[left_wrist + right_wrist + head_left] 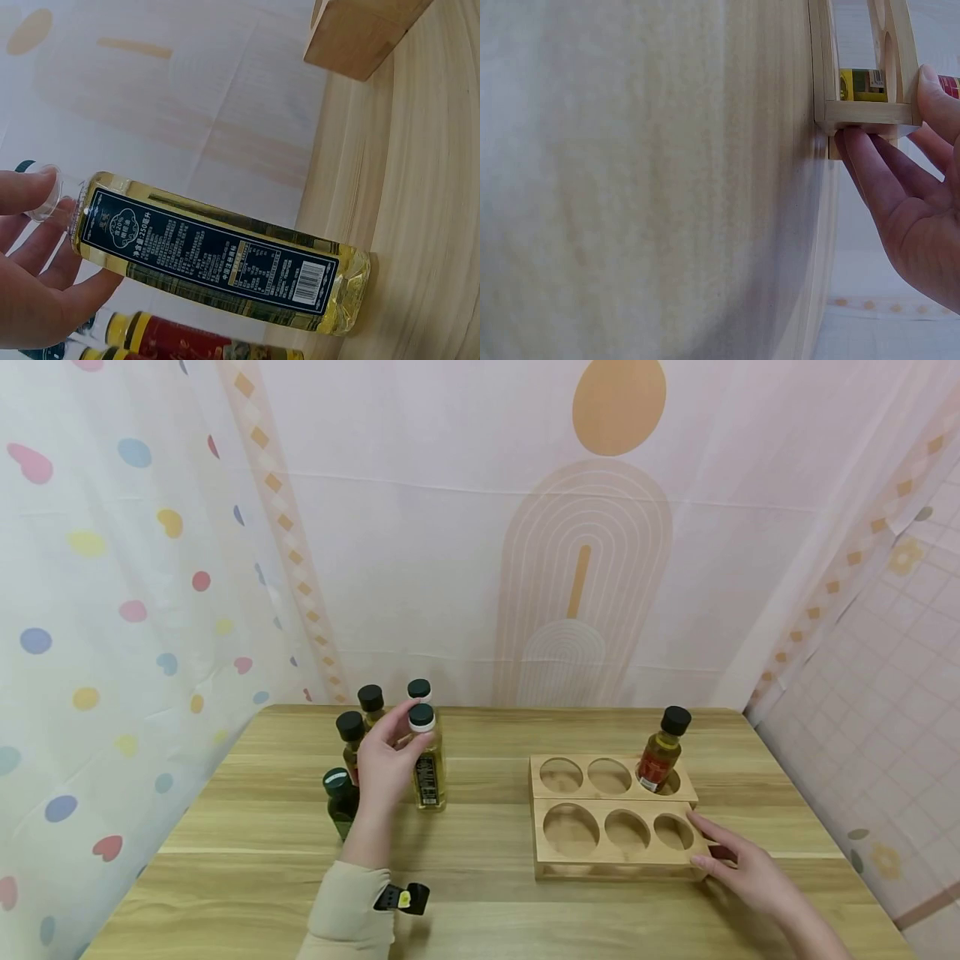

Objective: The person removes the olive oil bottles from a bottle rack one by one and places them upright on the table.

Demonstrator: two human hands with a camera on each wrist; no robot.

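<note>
My left hand [386, 768] grips the neck of a clear bottle of yellow oil [429, 781] with a dark cap. In the left wrist view this oil bottle [202, 251] shows a dark label with white print, and its base is right at the tabletop. My right hand [742, 868] holds the right end of a two-step wooden bottle rack [592, 870], thumb and fingers about its edge, as the right wrist view also shows. A red-labelled bottle with a black cap [658, 762] leans in the rack's back right hole; the other holes hold nothing.
Left of the held bottle stand two black-capped bottles [350, 727] and a dark green bottle [341, 802], partly behind my left hand. Another dark-capped bottle [419, 688] stands just behind the held one. A patterned curtain [420, 568] hangs along the table's [480, 910] back edge.
</note>
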